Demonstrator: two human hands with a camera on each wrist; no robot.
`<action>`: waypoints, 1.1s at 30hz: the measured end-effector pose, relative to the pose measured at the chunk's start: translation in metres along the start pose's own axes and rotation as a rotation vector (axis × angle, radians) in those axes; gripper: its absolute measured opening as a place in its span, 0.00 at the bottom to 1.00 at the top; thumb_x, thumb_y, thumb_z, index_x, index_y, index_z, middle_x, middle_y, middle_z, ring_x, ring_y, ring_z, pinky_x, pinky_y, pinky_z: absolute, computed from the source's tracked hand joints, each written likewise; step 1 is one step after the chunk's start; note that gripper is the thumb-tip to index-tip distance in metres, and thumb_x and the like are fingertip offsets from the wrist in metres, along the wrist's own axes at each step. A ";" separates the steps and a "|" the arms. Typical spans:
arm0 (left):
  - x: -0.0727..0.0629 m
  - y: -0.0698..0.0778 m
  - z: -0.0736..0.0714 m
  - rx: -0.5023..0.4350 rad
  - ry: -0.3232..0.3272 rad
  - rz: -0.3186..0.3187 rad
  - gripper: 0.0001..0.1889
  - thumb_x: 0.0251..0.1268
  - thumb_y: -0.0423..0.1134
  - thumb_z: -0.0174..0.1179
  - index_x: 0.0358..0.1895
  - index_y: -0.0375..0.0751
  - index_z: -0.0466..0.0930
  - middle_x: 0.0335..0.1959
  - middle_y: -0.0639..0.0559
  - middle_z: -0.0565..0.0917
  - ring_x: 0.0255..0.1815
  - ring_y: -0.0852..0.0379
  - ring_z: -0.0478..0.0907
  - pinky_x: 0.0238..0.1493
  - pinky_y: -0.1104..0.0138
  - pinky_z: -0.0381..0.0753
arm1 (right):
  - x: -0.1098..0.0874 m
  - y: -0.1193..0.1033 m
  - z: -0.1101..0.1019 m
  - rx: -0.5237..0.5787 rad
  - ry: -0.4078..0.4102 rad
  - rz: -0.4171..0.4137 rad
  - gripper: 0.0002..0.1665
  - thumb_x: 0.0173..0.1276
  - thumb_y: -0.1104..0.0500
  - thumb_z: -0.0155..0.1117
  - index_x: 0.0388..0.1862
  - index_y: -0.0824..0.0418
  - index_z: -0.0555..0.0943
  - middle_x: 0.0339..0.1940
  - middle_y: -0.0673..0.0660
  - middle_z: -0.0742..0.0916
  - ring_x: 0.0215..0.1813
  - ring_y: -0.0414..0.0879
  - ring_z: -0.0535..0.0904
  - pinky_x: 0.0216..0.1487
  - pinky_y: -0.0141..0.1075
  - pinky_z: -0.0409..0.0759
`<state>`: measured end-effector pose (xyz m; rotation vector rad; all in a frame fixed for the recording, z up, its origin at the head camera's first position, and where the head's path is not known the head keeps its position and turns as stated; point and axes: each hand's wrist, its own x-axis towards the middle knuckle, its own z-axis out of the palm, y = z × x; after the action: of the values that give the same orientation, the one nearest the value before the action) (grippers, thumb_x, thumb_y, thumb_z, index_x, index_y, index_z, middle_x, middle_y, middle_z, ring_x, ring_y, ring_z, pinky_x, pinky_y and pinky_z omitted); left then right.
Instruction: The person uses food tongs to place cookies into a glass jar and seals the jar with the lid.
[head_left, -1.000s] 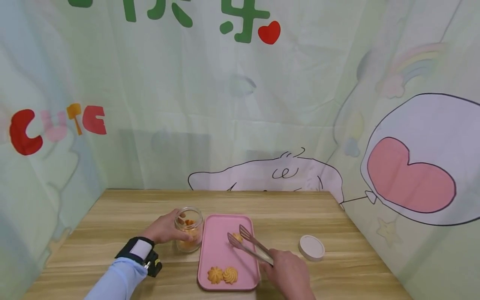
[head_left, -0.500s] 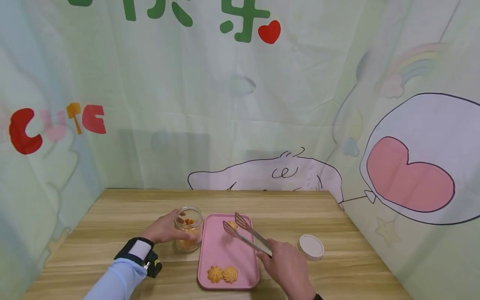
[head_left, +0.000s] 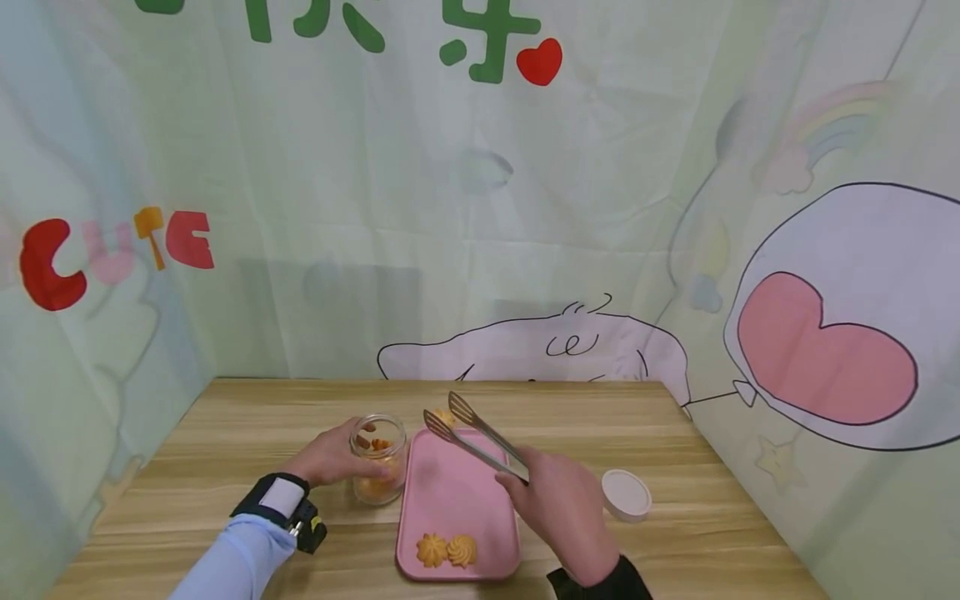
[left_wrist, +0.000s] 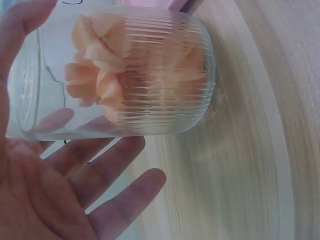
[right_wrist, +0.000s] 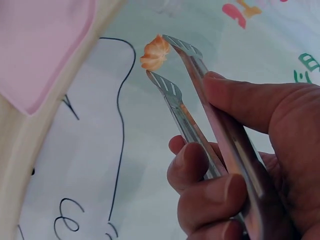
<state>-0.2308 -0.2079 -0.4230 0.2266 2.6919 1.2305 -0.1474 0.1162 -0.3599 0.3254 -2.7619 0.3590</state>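
Observation:
My left hand (head_left: pixel 324 458) holds a clear glass jar (head_left: pixel 377 492) at the tray's left side, thumb and fingers around it. Several piped butter cookies (left_wrist: pixel 100 65) show through the ribbed glass in the left wrist view. With my right hand (head_left: pixel 564 510) I grip metal tongs (head_left: pixel 491 447) with slotted tips. A golden swirled cookie (right_wrist: pixel 155 52) is pinched between those tips, raised near the far edge of the pink tray (head_left: pixel 459 492). On the tray's near end lie two more, a star-shaped cookie (head_left: pixel 431 551) and a spiral cookie (head_left: pixel 462 551), side by side.
A round white lid (head_left: pixel 626 495) lies on the wooden table (head_left: pixel 697 533) to the right of my right hand. Behind the table hangs a printed cloth backdrop (head_left: pixel 330 208) with cartoon drawings.
The right hand has lifted the cookie in the tongs off the tray and carried it away from me and leftward, towards the jar. The left hand and jar have stayed in place.

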 end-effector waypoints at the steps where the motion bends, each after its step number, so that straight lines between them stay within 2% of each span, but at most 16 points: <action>1: 0.000 0.000 0.000 0.004 -0.001 -0.002 0.54 0.52 0.54 0.83 0.76 0.29 0.65 0.59 0.34 0.83 0.62 0.34 0.79 0.63 0.36 0.78 | 0.002 -0.003 -0.002 -0.003 -0.003 -0.002 0.24 0.65 0.45 0.79 0.55 0.55 0.90 0.32 0.54 0.91 0.27 0.49 0.83 0.20 0.40 0.73; 9: 0.001 0.001 -0.002 0.020 -0.003 -0.017 0.53 0.52 0.52 0.83 0.76 0.30 0.65 0.59 0.35 0.83 0.61 0.35 0.80 0.63 0.37 0.78 | 0.014 -0.026 -0.009 0.002 -0.005 -0.066 0.24 0.66 0.45 0.79 0.55 0.57 0.89 0.31 0.51 0.89 0.28 0.44 0.81 0.24 0.39 0.75; 16: 0.001 0.002 -0.003 0.024 -0.019 -0.024 0.53 0.53 0.52 0.83 0.77 0.30 0.64 0.60 0.33 0.82 0.62 0.34 0.79 0.64 0.36 0.77 | 0.019 -0.037 -0.008 0.004 0.028 -0.136 0.24 0.65 0.45 0.80 0.52 0.58 0.89 0.28 0.50 0.88 0.25 0.42 0.78 0.21 0.37 0.72; 22: 0.001 0.001 -0.002 0.019 -0.020 0.005 0.53 0.53 0.50 0.83 0.76 0.28 0.64 0.59 0.33 0.83 0.61 0.33 0.80 0.63 0.37 0.78 | 0.020 -0.046 -0.006 0.019 0.013 -0.155 0.22 0.65 0.44 0.80 0.50 0.57 0.89 0.28 0.49 0.88 0.26 0.43 0.79 0.21 0.36 0.72; 29: 0.001 0.002 -0.002 0.013 -0.014 0.017 0.52 0.52 0.48 0.83 0.76 0.28 0.65 0.62 0.31 0.82 0.64 0.30 0.78 0.65 0.35 0.76 | 0.020 -0.049 -0.005 0.014 -0.015 -0.187 0.24 0.67 0.45 0.79 0.54 0.59 0.89 0.39 0.54 0.92 0.32 0.46 0.85 0.25 0.38 0.78; 33: 0.001 0.002 -0.002 0.027 -0.013 0.005 0.51 0.52 0.49 0.83 0.74 0.28 0.67 0.60 0.31 0.82 0.62 0.31 0.79 0.65 0.36 0.76 | 0.019 -0.046 -0.005 0.042 -0.013 -0.166 0.22 0.67 0.46 0.79 0.52 0.59 0.88 0.33 0.51 0.89 0.28 0.43 0.80 0.23 0.37 0.75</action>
<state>-0.2317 -0.2076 -0.4205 0.2433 2.6999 1.1911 -0.1512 0.0714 -0.3387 0.5652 -2.7188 0.3742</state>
